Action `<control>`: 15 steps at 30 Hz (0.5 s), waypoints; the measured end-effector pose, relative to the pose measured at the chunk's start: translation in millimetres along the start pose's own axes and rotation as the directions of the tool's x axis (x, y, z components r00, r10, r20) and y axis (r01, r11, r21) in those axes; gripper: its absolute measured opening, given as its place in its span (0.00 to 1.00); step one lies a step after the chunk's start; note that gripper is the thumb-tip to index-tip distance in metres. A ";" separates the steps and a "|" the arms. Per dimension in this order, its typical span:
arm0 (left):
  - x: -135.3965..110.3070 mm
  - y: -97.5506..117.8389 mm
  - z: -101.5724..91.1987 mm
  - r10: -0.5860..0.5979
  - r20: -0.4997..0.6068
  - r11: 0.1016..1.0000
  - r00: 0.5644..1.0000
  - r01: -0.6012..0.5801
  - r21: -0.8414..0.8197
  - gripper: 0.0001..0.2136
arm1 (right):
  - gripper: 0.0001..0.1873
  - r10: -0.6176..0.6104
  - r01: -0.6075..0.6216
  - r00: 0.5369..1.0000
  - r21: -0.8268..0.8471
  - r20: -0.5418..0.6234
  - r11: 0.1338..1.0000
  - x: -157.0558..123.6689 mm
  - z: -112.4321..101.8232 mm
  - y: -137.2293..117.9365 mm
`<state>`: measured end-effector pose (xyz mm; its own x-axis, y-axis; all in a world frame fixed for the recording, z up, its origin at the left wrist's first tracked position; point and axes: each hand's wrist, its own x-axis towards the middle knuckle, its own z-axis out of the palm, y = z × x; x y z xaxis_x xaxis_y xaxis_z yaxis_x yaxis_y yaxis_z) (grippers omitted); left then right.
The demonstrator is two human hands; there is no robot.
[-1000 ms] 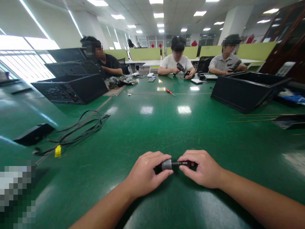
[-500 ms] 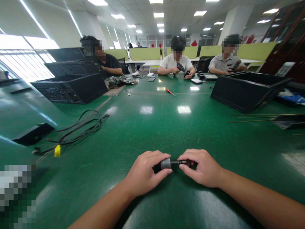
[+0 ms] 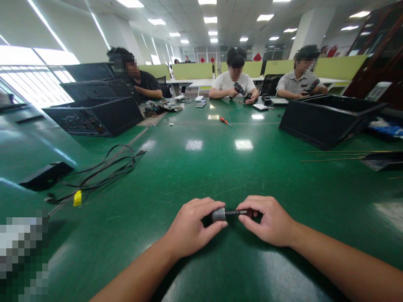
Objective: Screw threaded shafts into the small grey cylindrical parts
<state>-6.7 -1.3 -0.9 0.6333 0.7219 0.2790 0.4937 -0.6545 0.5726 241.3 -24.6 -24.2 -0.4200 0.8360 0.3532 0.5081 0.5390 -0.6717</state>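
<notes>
- My left hand [image 3: 192, 228] is curled tight around a short dark piece [image 3: 208, 219]. It has a grey metal ring [image 3: 219, 214] at its end.
- My right hand [image 3: 270, 220] pinches a thin dark rod [image 3: 235, 212] with thumb and fingers. A bit of red shows under my fingers, but I cannot tell what it is.
- The rod points straight into the grey ring, so the two parts meet there. I cannot see how deep the rod sits.
- I think the joining is partly done. I cannot tell if it is tight yet.
- Both hands rest low on the green table [image 3: 201, 167], near my side and in the middle.
- Nothing lies close to my hands, so I have room to move on every side.
- On my left, well apart, lie black cables [image 3: 107, 167] with a yellow tag [image 3: 77, 198], and a flat black block [image 3: 44, 176].
- On my right, well apart, sit a big black tray [image 3: 327, 119] and some long thin sticks [image 3: 340, 155].
- Far across the table, other people work with their own tools. Their hands are nowhere near mine.
</notes>
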 end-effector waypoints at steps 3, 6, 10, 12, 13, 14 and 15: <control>-0.5 -0.1 -0.2 -0.005 -0.002 1.000 1.000 0.005 0.001 0.13 | 0.07 0.000 0.000 1.000 0.001 -0.001 1.000 0.1 -0.9 -0.7; -0.6 -1.1 0.1 -0.005 -0.004 1.000 1.000 0.005 -0.002 0.13 | 0.07 0.001 -0.001 1.000 0.002 -0.001 1.000 0.1 -1.5 -1.1; -0.3 -2.8 0.5 -0.007 -0.020 1.000 1.000 0.007 -0.001 0.14 | 0.07 0.006 -0.006 1.000 0.000 -0.006 1.000 0.7 -1.5 -1.2; -0.5 -3.3 0.4 -0.005 -0.027 1.000 1.000 0.005 -0.004 0.14 | 0.07 0.010 -0.010 1.000 -0.004 -0.008 1.000 1.2 -1.5 -1.2; -0.6 -3.3 0.3 -0.004 -0.029 1.000 1.000 0.004 -0.005 0.14 | 0.07 0.012 -0.012 1.000 -0.006 -0.009 1.000 1.5 -1.6 -1.2; -0.7 -3.3 0.1 -0.003 -0.029 1.000 1.000 0.003 -0.005 0.14 | 0.07 0.015 -0.015 1.000 -0.008 -0.011 1.000 1.8 -1.7 -1.2; -0.8 -3.2 -0.2 -0.004 -0.027 1.000 1.000 0.004 -0.004 0.14 | 0.07 0.017 -0.017 1.000 -0.010 -0.011 1.000 2.0 -1.8 -1.2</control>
<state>-8.9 0.2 -2.8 0.6149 0.7305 0.2971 0.4942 -0.6505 0.5767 241.2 -23.4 -21.5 -0.4029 0.8462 0.3488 0.5231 0.5256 -0.6709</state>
